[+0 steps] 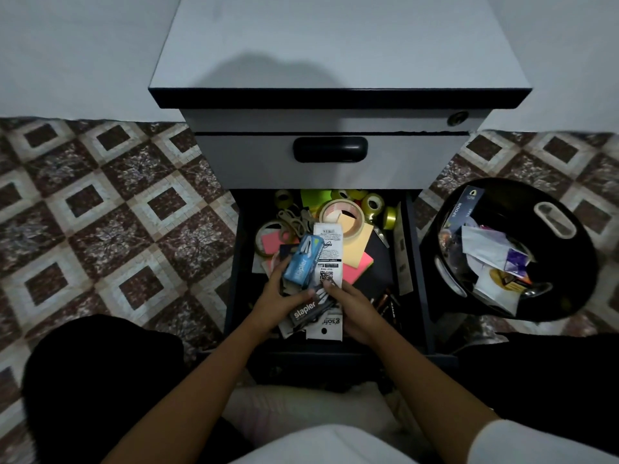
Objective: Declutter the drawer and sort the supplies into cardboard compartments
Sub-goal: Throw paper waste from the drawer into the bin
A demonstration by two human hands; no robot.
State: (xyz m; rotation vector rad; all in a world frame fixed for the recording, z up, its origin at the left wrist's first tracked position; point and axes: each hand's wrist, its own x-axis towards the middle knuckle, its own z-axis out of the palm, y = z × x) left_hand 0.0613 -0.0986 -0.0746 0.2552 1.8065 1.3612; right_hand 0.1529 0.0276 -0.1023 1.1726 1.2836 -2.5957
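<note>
The open lower drawer (413, 262) of a grey cabinet is full of clutter. My left hand (276, 301) grips a blue stapler box (301, 262) standing on end near the drawer's front. My right hand (351, 308) holds a dark stapler box (310, 308) and touches a long white receipt (330, 252). Behind them lie pink and orange sticky notes (360, 259), a wide roll of tape (341, 216), several small yellow tape rolls (373, 204) and rubber bands (294, 219). A white card (330, 326) lies under my hands.
A black bin (552, 212) holding papers and wrappers stands on the patterned tile floor to the drawer's right. The cabinet's upper drawer (330, 162) is closed above. My knees flank the drawer front.
</note>
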